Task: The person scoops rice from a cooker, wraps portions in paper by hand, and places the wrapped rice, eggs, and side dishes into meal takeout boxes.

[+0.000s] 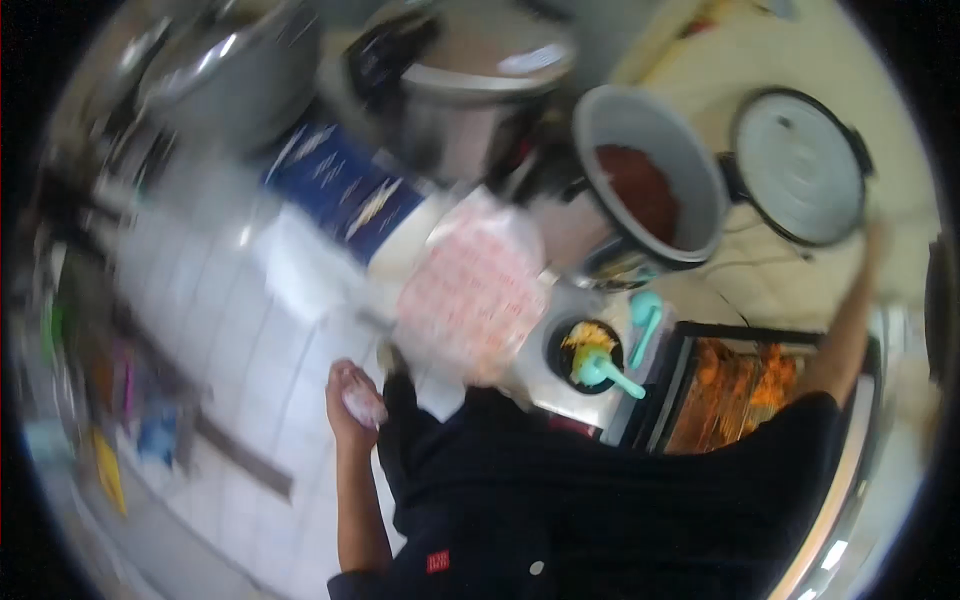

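My left hand [350,402] is wrapped round a small whitish-pink item [364,402], maybe crumpled plastic, above the tiled floor. At the far right, my right arm stretches past a tray of orange-red food [735,395]. My right hand [877,240] is a blur beside a round lid [803,165], and its fingers cannot be made out. Left of the lid stands an open cooker pot [650,170] with reddish-brown contents. A white bag with red print [472,285] lies near the counter's edge.
A black bowl [562,350] holds yellowish food and a turquoise scoop [600,368]; another turquoise scoop [647,320] lies beside it. Closed cookers [480,90] and a blue package [340,185] stand farther back. White tiled floor [260,400] shows at left, with blurred items beyond.
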Tool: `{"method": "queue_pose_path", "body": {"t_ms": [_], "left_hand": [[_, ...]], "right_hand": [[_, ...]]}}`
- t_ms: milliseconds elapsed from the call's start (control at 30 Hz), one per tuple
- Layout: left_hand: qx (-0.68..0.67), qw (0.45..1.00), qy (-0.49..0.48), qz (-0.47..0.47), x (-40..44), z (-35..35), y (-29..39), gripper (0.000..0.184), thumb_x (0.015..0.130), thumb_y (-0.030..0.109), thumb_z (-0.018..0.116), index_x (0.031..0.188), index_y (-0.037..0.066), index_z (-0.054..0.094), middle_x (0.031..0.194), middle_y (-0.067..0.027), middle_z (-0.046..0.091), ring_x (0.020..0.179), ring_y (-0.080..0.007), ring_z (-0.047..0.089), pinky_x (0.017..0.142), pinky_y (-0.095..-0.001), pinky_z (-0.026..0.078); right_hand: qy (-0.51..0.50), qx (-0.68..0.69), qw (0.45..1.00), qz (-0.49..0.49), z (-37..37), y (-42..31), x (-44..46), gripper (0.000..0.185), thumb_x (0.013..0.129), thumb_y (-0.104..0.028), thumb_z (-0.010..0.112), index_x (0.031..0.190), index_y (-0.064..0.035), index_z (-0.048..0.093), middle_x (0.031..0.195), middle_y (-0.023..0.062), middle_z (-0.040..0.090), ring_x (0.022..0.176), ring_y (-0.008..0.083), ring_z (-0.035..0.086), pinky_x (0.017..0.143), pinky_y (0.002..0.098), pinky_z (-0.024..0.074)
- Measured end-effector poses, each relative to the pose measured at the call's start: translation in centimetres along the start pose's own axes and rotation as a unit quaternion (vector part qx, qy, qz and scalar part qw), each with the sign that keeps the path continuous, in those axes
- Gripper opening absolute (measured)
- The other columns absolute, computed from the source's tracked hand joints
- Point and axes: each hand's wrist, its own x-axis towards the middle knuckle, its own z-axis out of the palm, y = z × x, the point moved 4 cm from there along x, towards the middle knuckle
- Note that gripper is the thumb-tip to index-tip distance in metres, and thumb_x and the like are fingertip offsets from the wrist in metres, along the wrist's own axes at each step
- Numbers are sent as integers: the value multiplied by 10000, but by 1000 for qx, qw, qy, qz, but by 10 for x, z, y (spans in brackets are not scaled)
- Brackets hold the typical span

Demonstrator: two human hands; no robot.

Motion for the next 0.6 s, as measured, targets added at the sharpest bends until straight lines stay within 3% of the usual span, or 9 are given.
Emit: {"method": "queue_pose_path", "body": {"t_ms": [100, 167, 200, 233, 267, 367, 467, 533, 600], "left_hand": [[-25, 996, 68, 53, -41, -90, -26, 293, 1004, 433, 537, 978, 146, 589, 767, 13, 559, 613, -85, 517, 489, -240, 431], [-27, 975, 212, 54, -66, -121, -46, 378, 1003, 499, 508, 961, 137, 607, 713, 19, 526, 579, -97, 513, 474, -263, 428], [-34, 984, 160, 65, -67, -147, -60, 395, 1002, 517, 506, 941, 141, 611, 709, 15, 531, 584, -101, 527, 476, -270, 435], [-50, 985, 159, 51, -73, -157, -67, 413, 994, 537, 515, 950, 137, 609, 706, 3, 540, 580, -117, 535, 477, -287, 447], [-26, 974, 218, 44, -79, -152, -67, 437, 985, 559, 524, 963, 130, 602, 707, -9, 550, 583, -132, 550, 480, -300, 453], [-22, 986, 166, -3, -81, -168, -65, 449, 987, 573, 522, 1002, 129, 588, 720, -17, 559, 607, -135, 569, 518, -303, 467], [-3, 994, 105, -9, -85, -187, -49, 440, 990, 559, 530, 1015, 124, 592, 730, -17, 563, 623, -130, 572, 538, -299, 470], [12, 996, 83, 3, -96, -212, -39, 444, 989, 552, 538, 1028, 114, 598, 738, -15, 564, 628, -127, 572, 543, -292, 468], [20, 997, 77, 24, -114, -246, -31, 454, 987, 547, 545, 1043, 100, 605, 747, -13, 564, 636, -124, 572, 545, -285, 466]], "right_hand": [[1, 9, 995, -98, 8, -33, 44, 530, 933, -454, 624, 1165, 22, 634, 1162, 226, 639, 1081, 339, 609, 931, 459, 474], [23, 19, 992, -125, -5, -39, 42, 547, 938, -477, 615, 1120, 37, 651, 1111, 229, 654, 1030, 343, 623, 895, 464, 487], [41, 32, 990, -129, -19, -41, 37, 558, 941, -488, 610, 1097, 45, 659, 1085, 231, 661, 1004, 344, 629, 876, 467, 493], [54, 44, 989, -130, -37, -38, 30, 571, 944, -500, 606, 1075, 52, 668, 1060, 232, 668, 979, 346, 636, 858, 470, 499], [73, 62, 987, -130, -60, -35, 20, 586, 947, -511, 601, 1052, 60, 677, 1034, 234, 675, 954, 348, 643, 840, 473, 505], [113, 116, 976, -143, -121, -31, -37, 639, 955, -546, 587, 984, 82, 702, 957, 238, 697, 878, 354, 663, 785, 482, 523], [88, 186, 952, -228, -192, -66, -159, 704, 963, -580, 573, 916, 105, 728, 880, 243, 719, 801, 359, 682, 731, 491, 541], [-5, 236, 910, -340, -223, -94, -231, 678, 947, -562, 621, 1005, 108, 706, 956, 255, 711, 857, 357, 680, 753, 473, 548], [52, 256, 899, -352, -212, -120, -244, 647, 906, -520, 682, 1114, 91, 648, 1069, 256, 679, 959, 364, 660, 813, 470, 532]]}}
